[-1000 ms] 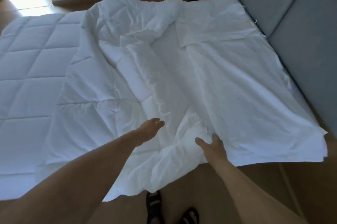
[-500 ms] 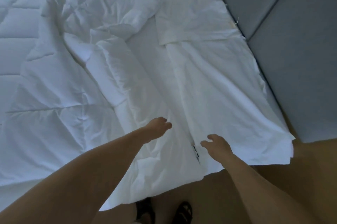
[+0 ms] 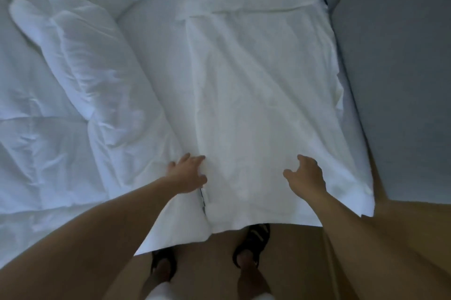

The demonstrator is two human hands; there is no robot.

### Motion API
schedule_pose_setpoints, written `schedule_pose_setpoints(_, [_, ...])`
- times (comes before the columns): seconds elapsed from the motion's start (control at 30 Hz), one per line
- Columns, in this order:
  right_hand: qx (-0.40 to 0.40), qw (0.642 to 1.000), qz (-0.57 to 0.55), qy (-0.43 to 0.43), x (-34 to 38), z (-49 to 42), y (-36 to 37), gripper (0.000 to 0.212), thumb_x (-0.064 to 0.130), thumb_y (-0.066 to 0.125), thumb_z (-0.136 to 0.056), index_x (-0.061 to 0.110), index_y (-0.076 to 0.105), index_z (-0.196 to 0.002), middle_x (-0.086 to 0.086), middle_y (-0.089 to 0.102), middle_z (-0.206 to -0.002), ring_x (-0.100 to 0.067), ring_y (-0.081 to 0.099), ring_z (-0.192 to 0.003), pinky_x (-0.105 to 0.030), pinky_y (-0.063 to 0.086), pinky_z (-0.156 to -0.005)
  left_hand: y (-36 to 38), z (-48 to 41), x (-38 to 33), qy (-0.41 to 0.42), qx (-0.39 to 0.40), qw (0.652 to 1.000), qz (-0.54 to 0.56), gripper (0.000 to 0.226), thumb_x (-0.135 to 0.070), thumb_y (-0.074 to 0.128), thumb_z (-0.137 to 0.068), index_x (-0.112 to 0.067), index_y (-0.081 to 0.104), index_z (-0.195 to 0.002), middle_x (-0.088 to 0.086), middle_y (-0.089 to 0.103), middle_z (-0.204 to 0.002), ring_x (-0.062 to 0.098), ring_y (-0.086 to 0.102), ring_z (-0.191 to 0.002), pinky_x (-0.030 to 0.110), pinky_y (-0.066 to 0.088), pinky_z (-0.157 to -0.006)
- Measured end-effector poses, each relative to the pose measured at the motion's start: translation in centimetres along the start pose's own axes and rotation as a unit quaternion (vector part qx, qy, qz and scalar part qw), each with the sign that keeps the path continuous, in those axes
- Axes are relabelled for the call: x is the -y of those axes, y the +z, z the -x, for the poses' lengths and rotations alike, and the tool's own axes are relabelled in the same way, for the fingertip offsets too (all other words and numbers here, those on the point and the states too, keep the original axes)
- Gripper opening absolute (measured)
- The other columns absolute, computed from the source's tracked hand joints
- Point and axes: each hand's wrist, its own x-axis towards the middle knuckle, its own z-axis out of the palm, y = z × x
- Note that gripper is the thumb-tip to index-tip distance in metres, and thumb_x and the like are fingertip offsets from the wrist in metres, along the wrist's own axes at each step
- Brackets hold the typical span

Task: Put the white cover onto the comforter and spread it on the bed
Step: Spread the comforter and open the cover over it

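You have the white cover [image 3: 256, 104] laid flat along the right side of the bed [image 3: 351, 119], beside the grey padded panel [image 3: 402, 67], with its near edge hanging just past the bed's side above your sandals [image 3: 253, 238]. The comforter [image 3: 80, 63] lies bunched in thick rolls to the left, meeting the cover along a long fold that runs away from you. Your left hand [image 3: 188, 172] lies on that fold with fingers spread and nearly straight, pressing the cloth down rather than grasping it. It sits just above a short dark slit [image 3: 202, 198] in the near edge, which looks like the cover's opening, so you seem to be pinning that seam in place while you find the way in. Your right hand [image 3: 306, 175] is over the flat part of the cover, well apart from the left, fingers loosely bent and thumb out, with nothing in it; you cannot tell from here whether it touches the fabric. The flat layout suits the job, since a smoothed cover shows its edges and corners. The comforter does not look to be inside yet, so most of the task remains: open the slit, feed the comforter in, then spread it
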Motion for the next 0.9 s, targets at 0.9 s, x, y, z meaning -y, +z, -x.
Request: schedule_pose_setpoints(0.9, [-0.159,0.978,0.111,-0.083,-3.4,0.1,-6.1,0.03,0.033,0.05,-0.101,0.017,0.063,-0.123,-0.006,0.061,-0.12,-0.026,0.057,-0.107,-0.035,0.046,-0.084,-0.3,1.8,-7.8,-0.14,-0.037,0.941,0.305,0.043,-0.019,0.069,-0.085,-0.007,0.05,-0.122,0.015,0.058,-0.122,0.03,0.059,-0.105,0.042,0.054,-0.092])
